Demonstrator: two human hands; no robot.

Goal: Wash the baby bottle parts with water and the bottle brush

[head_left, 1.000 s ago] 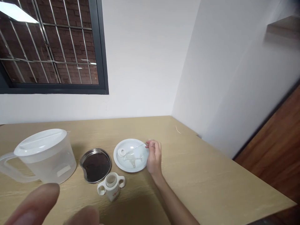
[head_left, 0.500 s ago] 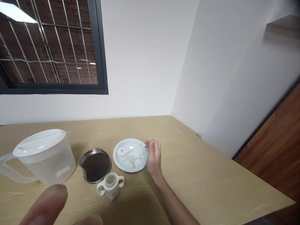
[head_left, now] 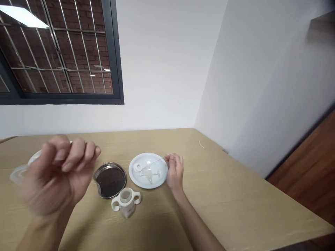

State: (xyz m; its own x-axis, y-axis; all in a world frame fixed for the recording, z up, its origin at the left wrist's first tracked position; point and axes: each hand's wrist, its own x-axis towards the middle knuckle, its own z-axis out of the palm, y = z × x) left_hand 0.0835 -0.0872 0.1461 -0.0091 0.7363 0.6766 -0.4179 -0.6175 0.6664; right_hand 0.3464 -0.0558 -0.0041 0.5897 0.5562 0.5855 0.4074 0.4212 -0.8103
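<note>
My right hand (head_left: 175, 170) rests at the right rim of a white plate (head_left: 137, 180) and pinches a thin clear straw-like piece (head_left: 154, 162) that slants over the plate. Small clear and white bottle parts (head_left: 146, 173) lie on the plate. My left hand (head_left: 57, 174) is raised close to the camera, blurred, fingers curled, in front of a clear plastic jug (head_left: 19, 172) which it mostly hides. A small white two-handled baby cup (head_left: 126, 201) stands open in front of the plate.
A steel kidney-shaped tray (head_left: 110, 180) with a dark inside lies left of the plate. The wooden table (head_left: 235, 202) meets white walls at the back and right corner. A barred window (head_left: 57, 52) is at upper left. The table's right edge drops to a wooden floor.
My left hand has risen from the lower left corner into the middle left, now covering the jug. The view has shifted slightly. My right hand has stayed by the plate.
</note>
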